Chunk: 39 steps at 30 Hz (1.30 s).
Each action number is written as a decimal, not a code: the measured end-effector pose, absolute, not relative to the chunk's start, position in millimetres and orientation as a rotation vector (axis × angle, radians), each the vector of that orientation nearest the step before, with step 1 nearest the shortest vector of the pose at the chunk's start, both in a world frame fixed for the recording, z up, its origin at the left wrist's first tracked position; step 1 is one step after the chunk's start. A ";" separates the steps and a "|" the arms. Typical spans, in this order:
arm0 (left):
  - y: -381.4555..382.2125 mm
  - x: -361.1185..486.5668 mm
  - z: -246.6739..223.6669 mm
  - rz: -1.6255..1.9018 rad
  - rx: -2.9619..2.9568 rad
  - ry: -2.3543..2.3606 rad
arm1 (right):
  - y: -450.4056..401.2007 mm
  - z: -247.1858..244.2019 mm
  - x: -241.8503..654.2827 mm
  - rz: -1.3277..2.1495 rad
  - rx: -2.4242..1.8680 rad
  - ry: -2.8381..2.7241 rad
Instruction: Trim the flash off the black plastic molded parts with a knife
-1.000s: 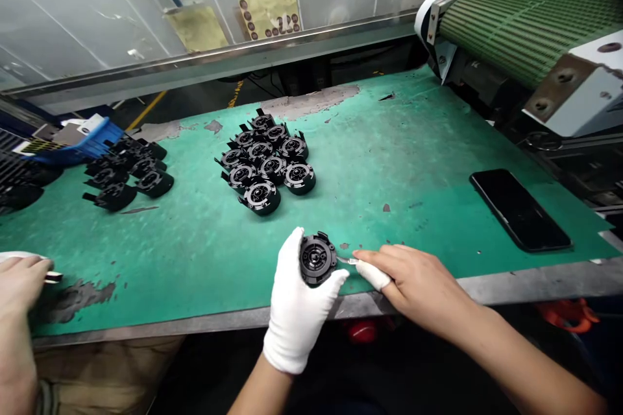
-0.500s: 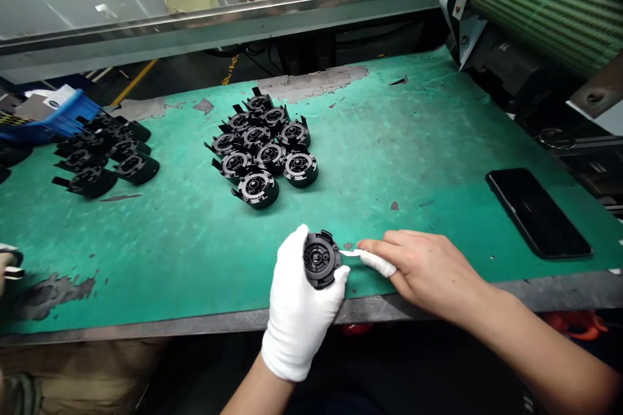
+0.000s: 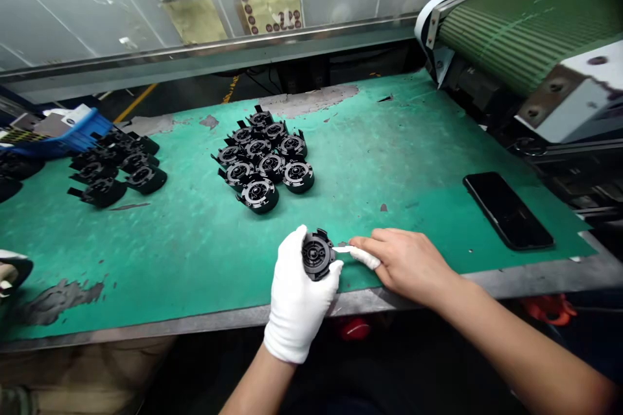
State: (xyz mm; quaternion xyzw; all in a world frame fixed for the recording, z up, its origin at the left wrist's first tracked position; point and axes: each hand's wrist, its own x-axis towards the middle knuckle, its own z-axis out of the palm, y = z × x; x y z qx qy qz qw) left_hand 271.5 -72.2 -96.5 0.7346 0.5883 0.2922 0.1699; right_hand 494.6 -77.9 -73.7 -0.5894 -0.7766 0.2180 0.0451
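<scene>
Benchtop is smooth green stuff with ragged grey patches in it, and sitting on it is a cluster of black plastic housings, so I'll use that cluster as the landmark. Count there is ten: squat, drum-shaped, ringed tops with a bit of shine, several with tabs poking out at the side. Left of the cluster there's a second batch, overlapping too much for me to give a number, with one blue plastic bin behind it. Right of the cluster, one black smartphone, a glassy slab with rounded corners, and back right, one ribbed green conveyor belt.

Now the single round black housing: it's on the near side of the cluster, a bit to the right, in the left hand. Matte face toward the camera, concentric rings, small squarish centre, notched rim. That hand wears a white cloth glove, fingers and thumb curled round the sides, spread just as wide as the part. Right hand is bare apart from a white thumb cover; thumb and index are pinched on one slim pale tool. Its tip is right at the rim, can't tell if it's touching.
</scene>
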 end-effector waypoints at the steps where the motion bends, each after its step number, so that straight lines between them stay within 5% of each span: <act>1: -71.6 271.7 -96.1 0.832 2.079 1.669 | -77.5 -73.1 494.5 0.654 -1.806 -2.348; 5: -68.8 269.7 -78.6 0.795 1.971 1.648 | -86.5 -63.4 494.4 0.803 -1.720 -2.147; 11: -101.8 247.9 -33.9 0.450 1.488 1.391 | -159.0 -56.9 463.6 1.538 -1.288 -1.492; 19: -157.0 244.7 -61.8 0.573 1.858 1.485 | -211.5 -76.4 405.4 1.701 -0.984 -0.397; 27: -132.7 255.8 -97.3 0.651 2.373 1.509 | -229.6 -108.6 438.7 1.623 -1.517 -0.479; 39: -131.7 255.5 -97.1 0.536 2.319 1.490 | -202.5 -120.2 436.8 1.731 -1.318 -0.628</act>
